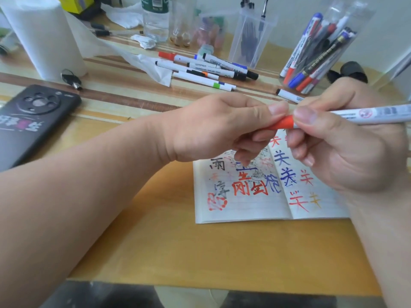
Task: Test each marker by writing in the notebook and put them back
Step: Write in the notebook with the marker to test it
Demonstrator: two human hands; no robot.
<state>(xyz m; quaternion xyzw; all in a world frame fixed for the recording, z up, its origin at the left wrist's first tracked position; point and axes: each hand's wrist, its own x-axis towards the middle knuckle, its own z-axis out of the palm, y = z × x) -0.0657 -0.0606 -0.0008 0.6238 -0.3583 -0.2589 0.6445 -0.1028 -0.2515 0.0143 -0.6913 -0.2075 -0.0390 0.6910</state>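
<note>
Two hands meet just above the notebook (244,205): the left hand (218,127) pinches the red cap (282,123) in a narrow grip, the right hand (347,147) holds the marker (373,113) by its white barrel, probably so the cap slides straight.

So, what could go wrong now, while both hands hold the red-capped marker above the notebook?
First, the left hand grips the red cap and the right hand holds the white barrel; a sudden pull could smear ink on a hand or on the notebook below. Second, the clear jar of markers stands just behind the right hand; a careless move might knock it over.
</note>
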